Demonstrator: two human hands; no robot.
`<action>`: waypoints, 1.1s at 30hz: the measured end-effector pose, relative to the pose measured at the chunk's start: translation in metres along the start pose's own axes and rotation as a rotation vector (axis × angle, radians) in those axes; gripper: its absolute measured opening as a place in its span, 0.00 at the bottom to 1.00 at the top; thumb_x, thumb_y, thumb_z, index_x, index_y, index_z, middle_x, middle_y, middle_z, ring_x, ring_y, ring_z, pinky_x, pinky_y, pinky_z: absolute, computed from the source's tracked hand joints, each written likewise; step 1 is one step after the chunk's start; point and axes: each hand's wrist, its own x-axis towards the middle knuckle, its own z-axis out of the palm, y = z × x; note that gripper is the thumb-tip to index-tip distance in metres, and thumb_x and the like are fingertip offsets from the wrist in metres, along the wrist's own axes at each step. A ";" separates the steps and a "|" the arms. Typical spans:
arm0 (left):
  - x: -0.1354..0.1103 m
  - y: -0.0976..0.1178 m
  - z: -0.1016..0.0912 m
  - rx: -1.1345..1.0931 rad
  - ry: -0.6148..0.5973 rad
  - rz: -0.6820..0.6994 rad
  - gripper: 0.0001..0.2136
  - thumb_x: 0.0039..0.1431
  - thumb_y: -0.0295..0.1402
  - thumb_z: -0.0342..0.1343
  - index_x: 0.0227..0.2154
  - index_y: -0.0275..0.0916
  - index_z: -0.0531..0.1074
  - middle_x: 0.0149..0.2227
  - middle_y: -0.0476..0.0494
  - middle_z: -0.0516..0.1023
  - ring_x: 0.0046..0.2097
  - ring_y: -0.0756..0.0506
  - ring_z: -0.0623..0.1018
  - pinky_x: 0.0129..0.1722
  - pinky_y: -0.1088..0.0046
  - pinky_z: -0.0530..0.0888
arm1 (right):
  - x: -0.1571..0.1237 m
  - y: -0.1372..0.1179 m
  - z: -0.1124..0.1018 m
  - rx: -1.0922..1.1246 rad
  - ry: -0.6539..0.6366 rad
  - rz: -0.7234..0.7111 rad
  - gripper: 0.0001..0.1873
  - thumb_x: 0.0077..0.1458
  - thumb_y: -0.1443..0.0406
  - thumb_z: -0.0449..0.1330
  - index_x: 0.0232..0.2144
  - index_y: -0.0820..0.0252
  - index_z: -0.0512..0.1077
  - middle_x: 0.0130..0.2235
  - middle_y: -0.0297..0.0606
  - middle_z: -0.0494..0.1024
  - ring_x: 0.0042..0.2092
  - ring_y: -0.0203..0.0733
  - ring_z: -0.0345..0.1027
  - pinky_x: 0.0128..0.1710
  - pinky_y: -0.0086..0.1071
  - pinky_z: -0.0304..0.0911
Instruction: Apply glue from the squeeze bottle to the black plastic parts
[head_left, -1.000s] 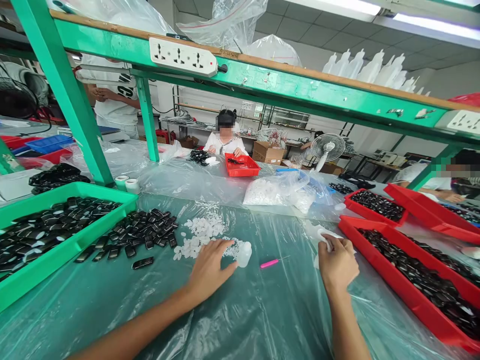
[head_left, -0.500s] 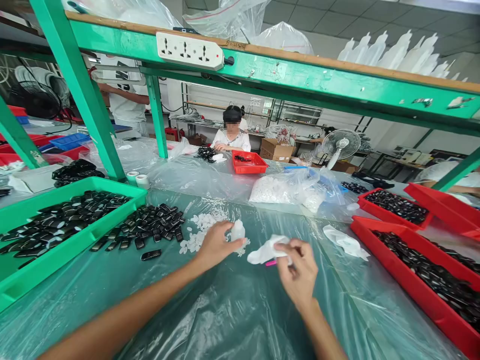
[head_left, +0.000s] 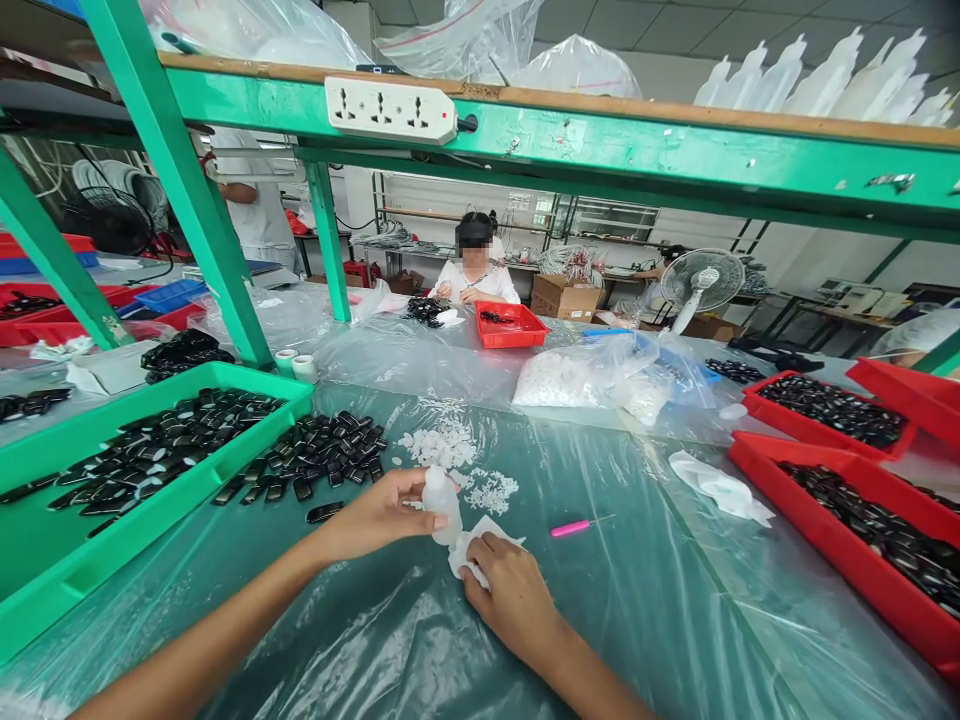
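My left hand [head_left: 390, 515] is closed around a small translucent white squeeze bottle [head_left: 441, 508], its tip pointing up and slightly tilted. Just right of the bottle's base, my right hand [head_left: 514, 590] grips a crumpled white cloth or tissue [head_left: 487, 530] close to the table. Whether the cloth touches the bottle I cannot tell. Beyond the bottle lie a pile of flat white pieces [head_left: 442, 443] and a heap of tiny white parts [head_left: 491, 491]. To the right rests a pink-handled tool with a thin metal shaft [head_left: 571, 528].
Left stands a green tray [head_left: 150, 530] of black casings, with more black casings [head_left: 322, 450] heaped beside it. Red trays [head_left: 825, 540] line the right. A second crumpled cloth [head_left: 716, 485] and a bag of white parts [head_left: 562, 378] lie ahead. A green shelf beam [head_left: 600, 140] crosses above.
My left hand has lifted the bottle and brought it nearer. My right hand has carried the cloth left to the bottle's base, uncovering the pink-handled tool. The view has shifted slightly.
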 end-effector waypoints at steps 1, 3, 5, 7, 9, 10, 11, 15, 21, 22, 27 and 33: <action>0.000 0.000 0.001 -0.006 -0.006 -0.006 0.16 0.54 0.36 0.57 0.44 0.36 0.69 0.42 0.41 0.73 0.44 0.42 0.71 0.42 0.70 0.68 | 0.000 0.001 0.000 0.054 0.021 0.026 0.06 0.47 0.73 0.57 0.25 0.59 0.66 0.26 0.31 0.67 0.27 0.37 0.60 0.26 0.28 0.49; -0.001 0.001 0.005 -0.007 -0.012 -0.011 0.16 0.54 0.37 0.57 0.44 0.36 0.69 0.42 0.41 0.73 0.44 0.41 0.71 0.41 0.70 0.69 | -0.001 0.003 -0.004 0.182 0.096 0.096 0.07 0.49 0.71 0.57 0.22 0.59 0.63 0.23 0.28 0.63 0.24 0.34 0.56 0.24 0.27 0.48; -0.001 0.000 0.012 0.002 -0.017 -0.007 0.14 0.54 0.38 0.57 0.41 0.35 0.71 0.43 0.40 0.72 0.44 0.40 0.71 0.40 0.70 0.69 | 0.000 0.004 -0.011 0.326 0.203 0.164 0.10 0.55 0.67 0.54 0.23 0.58 0.60 0.22 0.27 0.59 0.24 0.33 0.54 0.24 0.25 0.49; 0.000 -0.002 0.020 0.019 -0.021 0.002 0.14 0.55 0.39 0.56 0.41 0.35 0.71 0.45 0.39 0.71 0.43 0.40 0.72 0.38 0.71 0.70 | 0.001 0.002 -0.019 0.467 0.297 0.206 0.12 0.60 0.63 0.49 0.25 0.58 0.58 0.23 0.27 0.57 0.24 0.33 0.53 0.23 0.25 0.52; 0.001 -0.007 0.029 0.043 -0.019 0.021 0.16 0.57 0.39 0.54 0.46 0.37 0.69 0.47 0.40 0.70 0.43 0.41 0.72 0.38 0.71 0.69 | 0.001 -0.003 -0.023 0.585 0.334 0.210 0.12 0.61 0.60 0.47 0.27 0.58 0.61 0.24 0.29 0.60 0.25 0.33 0.55 0.24 0.25 0.55; 0.002 -0.009 0.034 0.059 -0.017 0.034 0.19 0.57 0.39 0.53 0.50 0.39 0.66 0.47 0.40 0.70 0.43 0.41 0.71 0.38 0.71 0.69 | 0.001 -0.006 -0.024 0.633 0.330 0.202 0.12 0.61 0.59 0.48 0.29 0.58 0.63 0.26 0.31 0.63 0.27 0.34 0.58 0.26 0.26 0.57; 0.003 -0.012 0.038 0.084 -0.009 0.045 0.21 0.58 0.38 0.53 0.53 0.40 0.63 0.46 0.41 0.70 0.43 0.41 0.71 0.39 0.71 0.69 | 0.000 -0.009 -0.024 0.672 0.318 0.189 0.11 0.60 0.58 0.50 0.31 0.59 0.65 0.28 0.32 0.65 0.29 0.36 0.60 0.28 0.27 0.58; 0.002 -0.015 0.047 0.277 0.048 -0.001 0.28 0.59 0.37 0.50 0.60 0.47 0.47 0.45 0.43 0.69 0.42 0.43 0.68 0.36 0.73 0.67 | -0.003 -0.013 -0.021 0.767 0.270 0.131 0.13 0.56 0.59 0.57 0.44 0.54 0.69 0.31 0.33 0.66 0.33 0.38 0.61 0.32 0.28 0.59; 0.001 0.000 0.053 0.366 -0.040 0.007 0.35 0.59 0.33 0.47 0.61 0.49 0.29 0.38 0.45 0.67 0.29 0.50 0.61 0.25 0.79 0.59 | -0.001 -0.013 -0.030 0.676 0.157 0.023 0.19 0.57 0.58 0.55 0.52 0.50 0.65 0.38 0.36 0.62 0.40 0.42 0.59 0.40 0.31 0.57; 0.002 0.003 0.053 0.365 -0.053 0.004 0.35 0.59 0.33 0.47 0.61 0.49 0.28 0.37 0.46 0.67 0.28 0.50 0.59 0.25 0.79 0.58 | 0.000 -0.015 -0.031 0.690 0.142 0.009 0.19 0.57 0.58 0.54 0.52 0.50 0.65 0.40 0.37 0.62 0.42 0.43 0.59 0.41 0.32 0.57; 0.006 0.009 0.052 0.363 -0.103 -0.030 0.38 0.57 0.36 0.51 0.61 0.49 0.29 0.30 0.49 0.64 0.27 0.50 0.58 0.23 0.78 0.56 | 0.001 -0.022 -0.031 0.750 0.200 0.029 0.14 0.59 0.57 0.51 0.43 0.53 0.71 0.38 0.37 0.63 0.40 0.43 0.60 0.41 0.32 0.56; 0.008 0.013 0.053 0.366 -0.130 -0.042 0.39 0.55 0.35 0.54 0.61 0.49 0.33 0.29 0.50 0.64 0.26 0.50 0.60 0.22 0.78 0.55 | 0.001 -0.012 -0.021 0.966 0.267 0.219 0.13 0.59 0.56 0.52 0.36 0.56 0.73 0.31 0.34 0.66 0.33 0.38 0.59 0.33 0.28 0.56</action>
